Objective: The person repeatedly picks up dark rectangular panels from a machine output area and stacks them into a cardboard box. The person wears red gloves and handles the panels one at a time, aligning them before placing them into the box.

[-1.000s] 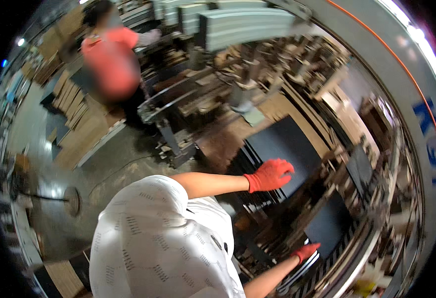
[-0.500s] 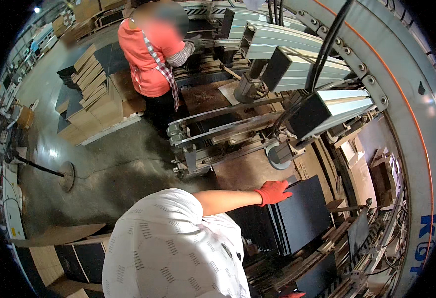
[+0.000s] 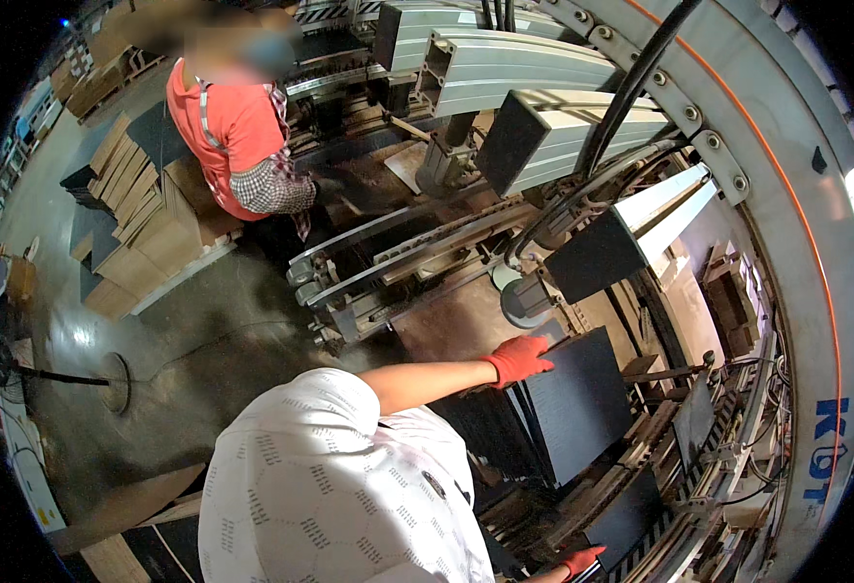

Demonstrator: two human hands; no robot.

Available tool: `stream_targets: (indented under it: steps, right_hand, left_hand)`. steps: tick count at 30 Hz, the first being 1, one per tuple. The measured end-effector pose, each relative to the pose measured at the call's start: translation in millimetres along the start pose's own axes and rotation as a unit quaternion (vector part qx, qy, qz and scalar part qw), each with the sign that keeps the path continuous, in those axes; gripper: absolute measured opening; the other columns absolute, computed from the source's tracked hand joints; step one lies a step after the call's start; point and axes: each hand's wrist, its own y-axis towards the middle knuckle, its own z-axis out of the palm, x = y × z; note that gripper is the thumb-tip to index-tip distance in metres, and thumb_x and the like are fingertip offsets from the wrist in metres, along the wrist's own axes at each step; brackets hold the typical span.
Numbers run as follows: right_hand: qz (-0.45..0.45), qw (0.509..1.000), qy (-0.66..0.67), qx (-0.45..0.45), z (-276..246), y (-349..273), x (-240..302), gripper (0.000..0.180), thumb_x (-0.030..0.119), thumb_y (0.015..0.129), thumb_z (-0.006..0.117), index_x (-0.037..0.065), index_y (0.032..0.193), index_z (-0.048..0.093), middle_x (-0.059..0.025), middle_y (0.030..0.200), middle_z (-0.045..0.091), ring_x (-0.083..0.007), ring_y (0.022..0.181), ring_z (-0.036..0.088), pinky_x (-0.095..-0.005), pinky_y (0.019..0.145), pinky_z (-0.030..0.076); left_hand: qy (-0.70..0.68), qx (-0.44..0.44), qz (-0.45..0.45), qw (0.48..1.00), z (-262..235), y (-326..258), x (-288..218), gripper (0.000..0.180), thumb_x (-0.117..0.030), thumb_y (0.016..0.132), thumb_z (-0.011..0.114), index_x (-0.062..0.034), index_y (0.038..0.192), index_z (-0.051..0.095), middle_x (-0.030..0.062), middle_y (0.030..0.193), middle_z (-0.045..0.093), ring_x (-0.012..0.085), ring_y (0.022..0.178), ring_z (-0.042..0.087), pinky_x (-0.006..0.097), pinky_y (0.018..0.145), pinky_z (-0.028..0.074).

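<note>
My left hand [image 3: 522, 361], in a red glove, is at the top edge of a stack of dark flat panels [image 3: 580, 408]. Its fingers are closed over the upper left corner of the outermost panel. Several more panel edges [image 3: 529, 428] show behind it as thin dark layers. At the bottom of the picture my right hand [image 3: 582, 561], also red-gloved, grips the near edge of a second dark panel [image 3: 629, 517]. That panel lies low on the machine's rails; part of the hand and the forearm are cut off below.
Machine arms with silver beams [image 3: 524, 73] and a round pad [image 3: 527, 303] hang beyond my left hand. A co-worker in a red shirt [image 3: 232, 126] stands at the far left. Stacked boards [image 3: 150, 228] are beside them. A curved grey machine frame [image 3: 796, 223] bounds the right.
The view has shifted, moving the co-worker and machine leftward in the picture. The co-worker's arm has come down. More of my right hand shows. My left hand stays at the panel's corner.
</note>
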Motion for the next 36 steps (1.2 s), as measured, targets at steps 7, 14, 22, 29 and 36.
stream_targets:
  steps: [7, 14, 22, 29, 36]
  right_hand:
    - [0.006, 0.998, 0.042, -0.049, -13.4, 28.7, -48.6, 0.075, 0.060, 0.103, 0.032, 0.000, 0.070, 0.063, -0.0164, 0.061, 0.057, -0.0307, 0.047, 0.048, -0.0499, 0.048, 0.041]
    - [0.040, 0.995, -0.084, -0.038, -18.9, 4.4, 3.0, 0.074, 0.056, 0.102, 0.031, -0.003, 0.095, 0.073, -0.0257, 0.095, 0.070, -0.0465, 0.086, 0.065, -0.0556, 0.071, 0.049]
    - [0.091, 0.989, -0.106, -0.042, -36.3, -12.3, 24.2, 0.072, 0.058, 0.100, 0.031, 0.000, 0.100, 0.074, -0.0250, 0.100, 0.070, -0.0451, 0.092, 0.066, -0.0561, 0.078, 0.050]
    - [0.094, 0.983, -0.112, -0.109, -51.0, -42.4, 60.5, 0.066, 0.058, 0.095, 0.039, 0.001, 0.098, 0.072, -0.0216, 0.101, 0.071, -0.0441, 0.090, 0.065, -0.0546, 0.076, 0.048]
    - [0.056, 0.951, 0.098, -0.289, -35.5, -90.9, 69.2, 0.046, 0.045, 0.090, 0.059, 0.001, 0.083, 0.070, -0.0159, 0.082, 0.070, -0.0318, 0.069, 0.061, -0.0460, 0.064, 0.048]
  left_hand:
    - [-0.143, 0.205, -0.085, 0.964, -38.7, -30.4, 19.3, 0.035, -0.030, 0.091, 0.069, 0.0009, 0.105, 0.059, 0.0125, 0.090, 0.067, 0.0216, 0.082, 0.062, 0.038, 0.074, 0.049]
    - [-0.261, 0.158, -0.071, 0.950, -19.3, -42.3, 43.0, 0.030, -0.017, 0.093, 0.063, 0.0026, 0.115, 0.054, 0.0046, 0.100, 0.057, 0.0110, 0.095, 0.048, 0.032, 0.082, 0.043]
    - [-0.229, 0.147, -0.098, 0.957, -8.5, -43.2, 43.4, 0.035, -0.019, 0.096, 0.061, 0.0014, 0.122, 0.049, 0.0056, 0.100, 0.051, 0.0125, 0.092, 0.045, 0.031, 0.083, 0.043]
    - [-0.174, 0.141, -0.097, 0.970, -32.6, -47.4, 44.8, 0.040, -0.025, 0.097, 0.060, 0.0041, 0.122, 0.049, 0.0134, 0.103, 0.057, 0.0176, 0.097, 0.052, 0.033, 0.089, 0.043]
    - [-0.210, 0.202, -0.131, 0.948, -61.0, -51.8, 50.5, 0.047, -0.035, 0.096, 0.059, 0.0038, 0.122, 0.052, 0.0169, 0.117, 0.058, 0.0199, 0.111, 0.052, 0.036, 0.096, 0.041]
